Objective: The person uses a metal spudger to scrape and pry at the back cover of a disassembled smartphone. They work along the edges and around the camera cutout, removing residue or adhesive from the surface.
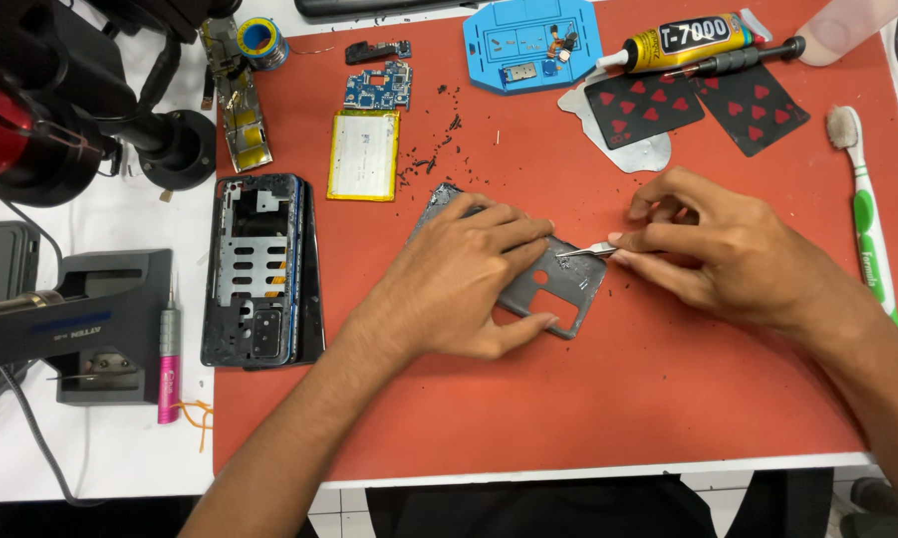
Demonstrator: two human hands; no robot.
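Observation:
My left hand lies flat on a grey phone back cover and presses it onto the red work mat. My right hand pinches metal tweezers whose tip touches the cover's inner face near the camera cut-out. Black adhesive crumbs lie scattered on the mat above the cover.
At the left lies a stripped phone frame, beside a yellow-edged battery and a blue circuit board. A blue parts tray, a glue tube, a screwdriver, playing cards and a toothbrush sit along the top and right. A pink screwdriver lies off the mat.

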